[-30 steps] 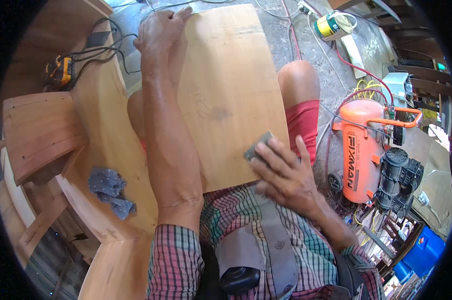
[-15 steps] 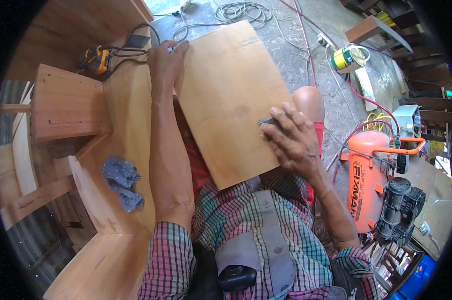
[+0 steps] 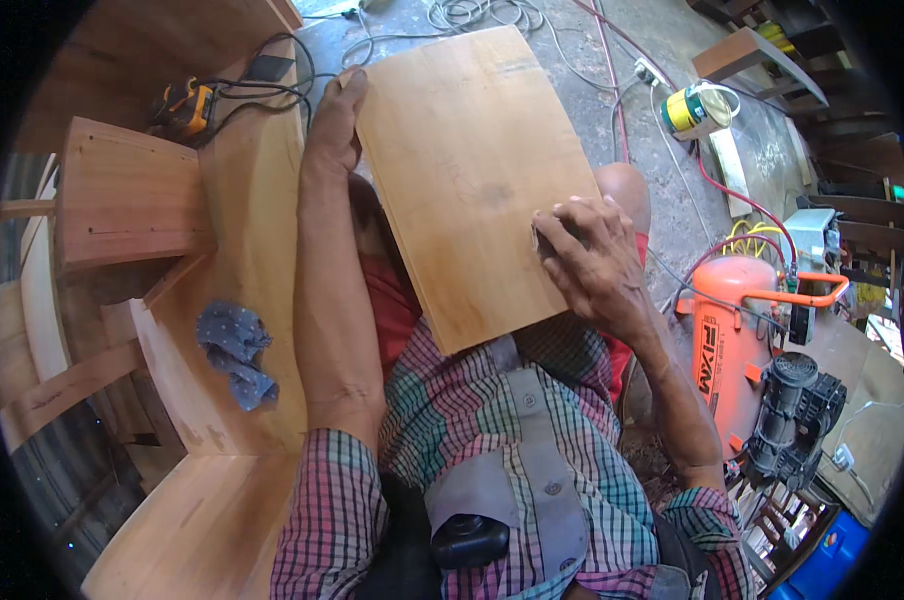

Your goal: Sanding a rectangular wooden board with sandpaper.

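A flat wooden board [image 3: 462, 200] rests tilted across my lap, its left edge facing up a little and a dark knot mark near its middle. My left hand [image 3: 336, 122] is closed on the board's far left edge, thumb at the rim and the other fingers mostly hidden. On the board's right part lies my right hand [image 3: 594, 252], fingers bent over a dark grey folded piece of sandpaper [image 3: 536, 238]. Only a sliver of the sandpaper shows beside the fingertips, pressed against the board's face.
To the left, a wooden piece of furniture [image 3: 257, 220] bears a crumpled blue spotted cloth [image 3: 234, 352] and a yellow-black power tool [image 3: 183, 110]. An orange air compressor [image 3: 724, 330], a paint can [image 3: 696, 111], hoses and a coiled cable [image 3: 482, 14] occupy the floor.
The board has tilted so its left edge shows more. My right hand has slid slightly right and covers more of the sandpaper. My left hand has shifted down slightly along the edge.
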{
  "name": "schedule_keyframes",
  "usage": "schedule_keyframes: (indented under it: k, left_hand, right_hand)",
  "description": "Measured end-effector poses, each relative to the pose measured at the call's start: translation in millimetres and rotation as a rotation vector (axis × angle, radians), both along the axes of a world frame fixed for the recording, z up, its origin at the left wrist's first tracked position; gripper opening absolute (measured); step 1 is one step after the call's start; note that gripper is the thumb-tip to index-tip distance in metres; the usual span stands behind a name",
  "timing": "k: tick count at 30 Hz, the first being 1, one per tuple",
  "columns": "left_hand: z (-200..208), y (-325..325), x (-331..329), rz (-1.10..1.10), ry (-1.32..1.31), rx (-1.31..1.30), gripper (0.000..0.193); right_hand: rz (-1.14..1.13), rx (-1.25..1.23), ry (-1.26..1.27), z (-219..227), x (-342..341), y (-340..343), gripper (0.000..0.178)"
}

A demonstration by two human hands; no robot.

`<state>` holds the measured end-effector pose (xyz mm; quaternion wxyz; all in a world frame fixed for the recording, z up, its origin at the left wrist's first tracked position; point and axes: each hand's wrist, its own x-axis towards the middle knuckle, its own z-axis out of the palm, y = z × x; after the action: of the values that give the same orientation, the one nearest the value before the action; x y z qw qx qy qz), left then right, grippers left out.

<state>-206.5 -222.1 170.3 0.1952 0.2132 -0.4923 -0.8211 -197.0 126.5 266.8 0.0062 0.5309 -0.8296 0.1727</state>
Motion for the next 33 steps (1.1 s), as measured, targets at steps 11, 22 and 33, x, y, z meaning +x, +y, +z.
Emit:
schedule_keyframes:
  k: [11, 22, 33]
  left_hand:
    - [8.4, 22.8, -6.2, 0.11, -0.154, -0.139, 0.044]
    - [-36.8, -14.1, -8.2, 0.145, -0.141, -0.261, 0.047]
    - [-16.9, 0.6, 0.6, 0.142, -0.111, -0.367, 0.061]
  right_hand:
    - [0.091, -0.036, -0.197, -1.8, 15.4, -5.1, 0.045]
    - [-0.163, 0.014, 0.037, -35.6, 76.4, 1.8, 0.044]
    - [-0.225, 0.138, -0.019, -37.7, 49.7, -29.5, 0.058]
